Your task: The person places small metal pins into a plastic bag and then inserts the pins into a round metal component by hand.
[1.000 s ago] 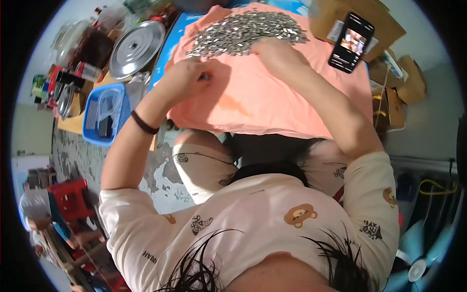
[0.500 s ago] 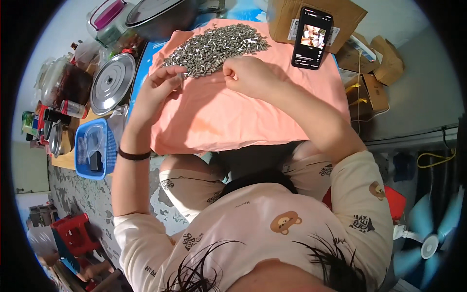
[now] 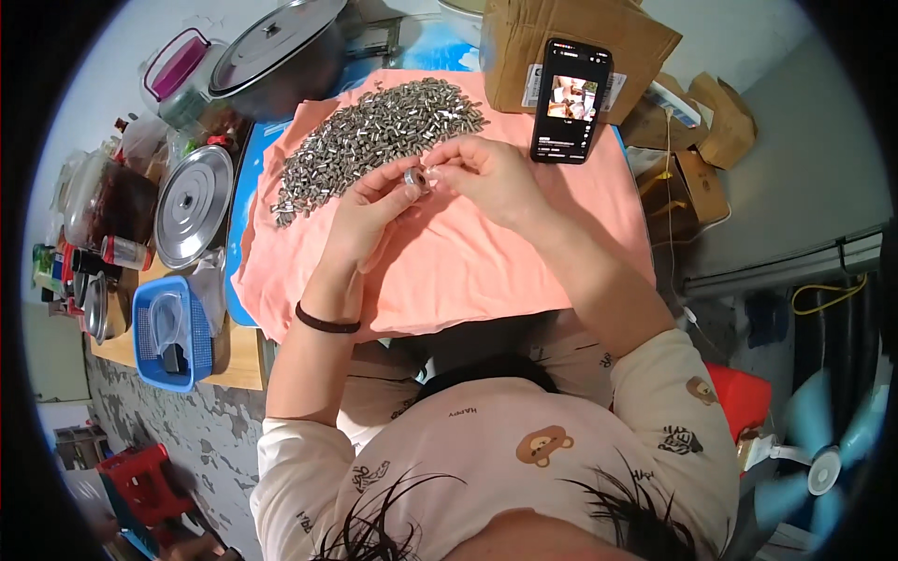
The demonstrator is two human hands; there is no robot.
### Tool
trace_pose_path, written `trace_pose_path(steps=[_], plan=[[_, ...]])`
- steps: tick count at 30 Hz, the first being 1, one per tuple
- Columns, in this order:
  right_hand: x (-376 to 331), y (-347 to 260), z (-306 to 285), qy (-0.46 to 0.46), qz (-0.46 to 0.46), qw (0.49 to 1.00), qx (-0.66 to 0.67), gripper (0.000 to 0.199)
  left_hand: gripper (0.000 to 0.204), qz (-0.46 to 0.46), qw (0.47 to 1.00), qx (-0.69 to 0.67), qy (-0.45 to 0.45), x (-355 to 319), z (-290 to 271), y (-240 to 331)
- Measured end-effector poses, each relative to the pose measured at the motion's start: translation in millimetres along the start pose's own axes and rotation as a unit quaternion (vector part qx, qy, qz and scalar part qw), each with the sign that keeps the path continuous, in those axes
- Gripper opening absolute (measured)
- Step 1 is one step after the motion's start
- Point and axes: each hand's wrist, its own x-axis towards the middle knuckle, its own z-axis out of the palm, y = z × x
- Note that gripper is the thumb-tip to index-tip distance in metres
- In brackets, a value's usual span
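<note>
A small round metal ring (image 3: 417, 179), silvery with a dark centre, sits between the thumb and fingers of my left hand (image 3: 367, 215). Beside it, the fingertips of my right hand (image 3: 488, 182) are pinched together, close against the ring. Something pale and tiny shows at the right fingertips, too small to name. Both hands are over a pink cloth (image 3: 440, 280). Just beyond them lies a heap of small silvery metal cylinders (image 3: 374, 131), spread across the cloth's far left part.
A phone (image 3: 572, 103) with a lit screen leans on a cardboard box (image 3: 510, 56) at the far right. Left of the cloth are a round metal lid (image 3: 194, 206), a lidded pot (image 3: 281, 47) and a blue basket (image 3: 201, 346). A fan (image 3: 823, 472) stands at lower right.
My hands have come together: the left moved right and in toward the right one. The ring now shows clearly between the left fingers. The whole view has shifted a little.
</note>
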Motion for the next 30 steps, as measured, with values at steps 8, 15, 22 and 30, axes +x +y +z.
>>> trace_pose_path(steps=[8,15,22,30], plan=[[-3.3,-7.2,-6.0,-0.061,0.031,0.995,-0.07,0.009,0.033,-0.001,1.0,-0.014,-0.019,-2.0,-2.1,-4.0],[-2.6,-3.1,-9.0,-0.062,0.006,0.998,-0.028,0.008,0.038,0.013,0.999,0.047,0.001,-3.8,5.6,4.9],[-4.2,-8.9,-4.9,-0.04,-0.02,0.987,-0.152,0.006,0.038,0.04,0.997,0.057,-0.022,-1.9,-2.6,-1.8],[-14.0,-24.8,1.7,-0.044,-0.108,0.936,-0.333,0.009,0.035,0.05,0.991,0.123,-0.024,-6.3,-1.8,-4.0]])
